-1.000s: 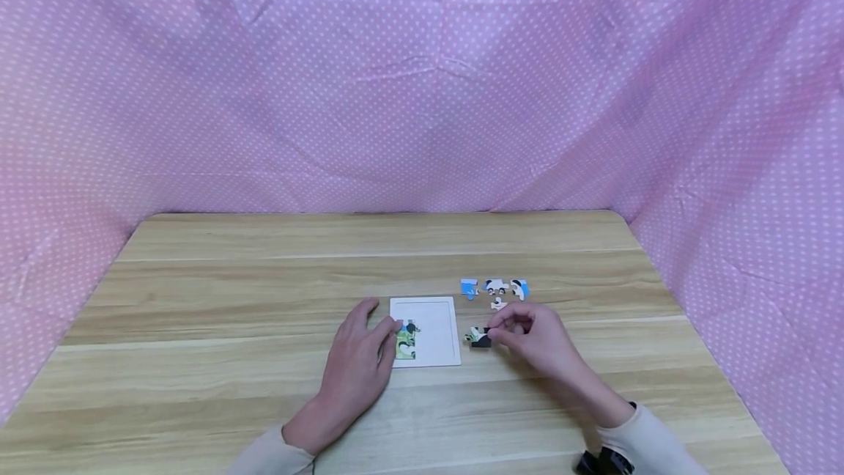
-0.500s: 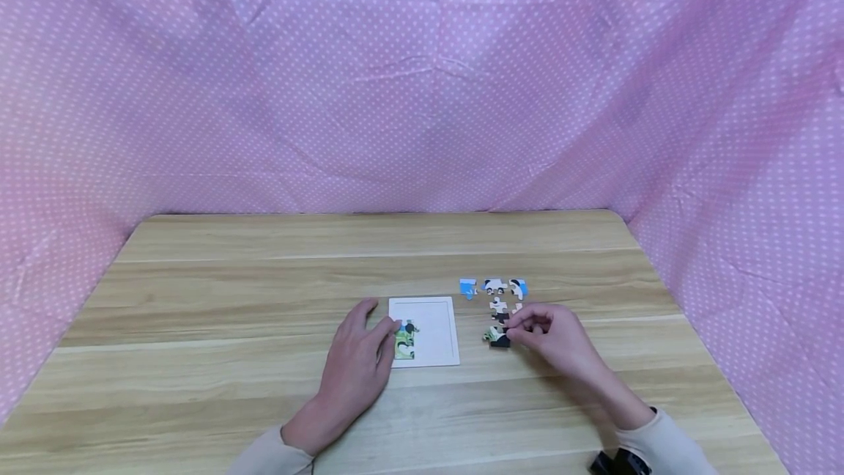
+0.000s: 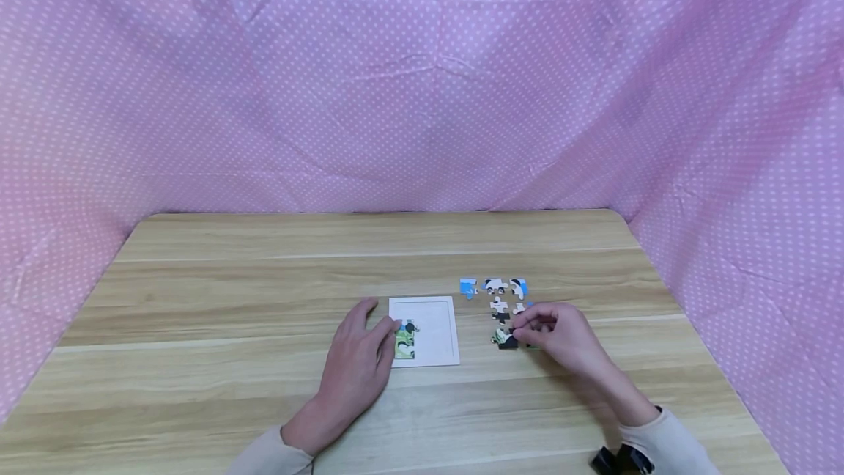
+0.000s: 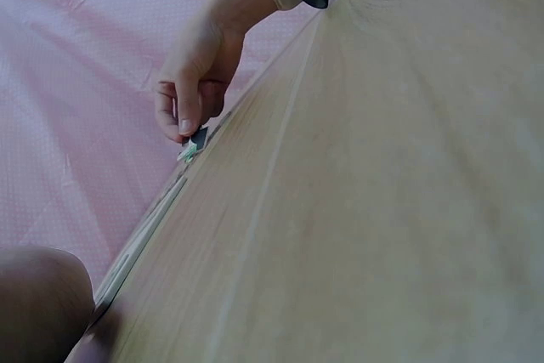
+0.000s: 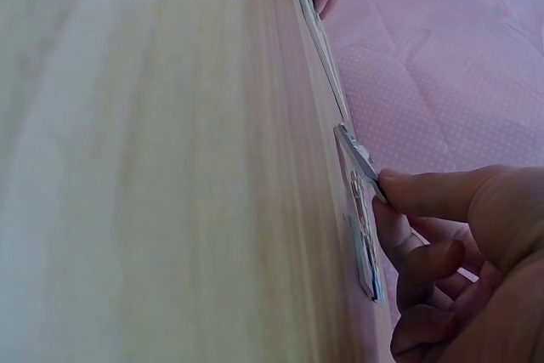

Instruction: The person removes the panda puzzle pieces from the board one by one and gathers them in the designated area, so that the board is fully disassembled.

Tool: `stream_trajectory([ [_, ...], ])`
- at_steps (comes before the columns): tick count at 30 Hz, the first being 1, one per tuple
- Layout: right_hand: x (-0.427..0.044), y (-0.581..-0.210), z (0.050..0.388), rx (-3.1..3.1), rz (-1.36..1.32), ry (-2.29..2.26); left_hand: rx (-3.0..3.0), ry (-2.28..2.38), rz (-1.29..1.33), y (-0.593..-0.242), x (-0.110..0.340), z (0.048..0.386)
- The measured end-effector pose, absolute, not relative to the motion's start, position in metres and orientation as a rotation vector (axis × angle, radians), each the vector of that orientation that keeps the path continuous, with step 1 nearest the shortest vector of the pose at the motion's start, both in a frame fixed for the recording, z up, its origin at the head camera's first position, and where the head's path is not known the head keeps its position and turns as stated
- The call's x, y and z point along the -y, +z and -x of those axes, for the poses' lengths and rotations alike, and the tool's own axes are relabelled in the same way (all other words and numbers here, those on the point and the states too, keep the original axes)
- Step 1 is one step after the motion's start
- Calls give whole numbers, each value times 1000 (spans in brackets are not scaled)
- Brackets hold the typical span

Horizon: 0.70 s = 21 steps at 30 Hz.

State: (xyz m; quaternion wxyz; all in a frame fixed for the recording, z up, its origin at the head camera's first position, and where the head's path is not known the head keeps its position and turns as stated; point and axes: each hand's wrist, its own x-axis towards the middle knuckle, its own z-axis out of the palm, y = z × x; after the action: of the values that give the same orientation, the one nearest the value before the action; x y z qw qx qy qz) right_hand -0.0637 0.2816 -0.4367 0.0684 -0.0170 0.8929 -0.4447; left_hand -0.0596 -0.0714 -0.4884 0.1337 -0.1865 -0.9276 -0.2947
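A puzzle piece (image 3: 506, 341) in black, white and green is pinched between the thumb and fingertips of my right hand (image 3: 557, 334). In the right wrist view this piece (image 5: 360, 157) is tilted, its far end raised over other pieces. My left hand (image 3: 359, 354) rests at the left edge of a white square puzzle tray (image 3: 456, 336), its fingers relaxed and its thumb side touching the frame. Inside the tray's left side lie green puzzle pieces (image 3: 405, 344) with blue and black parts, partly covered by that hand.
Right of the tray lie several loose pieces: a blue one (image 3: 467, 286), a panda face (image 3: 494, 286), a black-and-blue one (image 3: 519, 288) and a black-and-white one (image 3: 500, 308). Others are partly hidden by the right hand. A pink dotted cloth (image 3: 422, 94) hangs behind the wooden table (image 3: 231, 277).
My right hand has moved to the right with the pinched piece, away from the tray towards the loose pieces, slowing in the last half second. The left hand stays put.
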Motion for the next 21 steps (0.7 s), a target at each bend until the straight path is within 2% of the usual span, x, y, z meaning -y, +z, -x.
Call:
stream_trajectory([
  [21,-282,-445,64,-2887,155,-1194,2695,-882,537,-489,72,58],
])
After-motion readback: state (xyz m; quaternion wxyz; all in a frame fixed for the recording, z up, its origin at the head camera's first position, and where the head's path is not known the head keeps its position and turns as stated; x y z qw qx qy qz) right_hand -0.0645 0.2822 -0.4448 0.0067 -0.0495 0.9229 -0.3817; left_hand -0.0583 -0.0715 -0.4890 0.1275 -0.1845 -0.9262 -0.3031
